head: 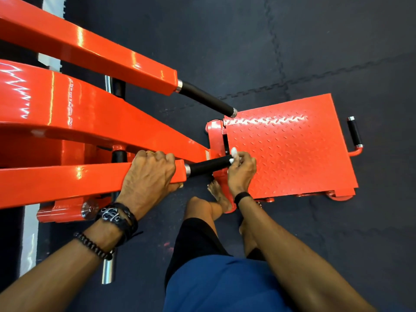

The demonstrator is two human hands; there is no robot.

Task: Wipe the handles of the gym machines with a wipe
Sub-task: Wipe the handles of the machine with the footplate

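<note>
The right hand [242, 171] pinches a small white wipe [234, 153], likely soft and limp, so best bunched in the fingertips, against the far tip of the near black handle [208, 165], while the left hand [149, 171] clasps the orange arm [67, 179], steadying it.

My left hand [151, 168] is gripping the end of the near orange arm [67, 179], fingers curling over its top edge, thumb tucking underneath, just short of the black handle [208, 165]. My left forearm is reaching in from the lower left, wrist turning slightly inward. My right hand [242, 171] is sitting at the far tip of that handle, fingers pinching a white wipe [234, 152] against it. My right forearm is stretching up from the lower right.
</note>
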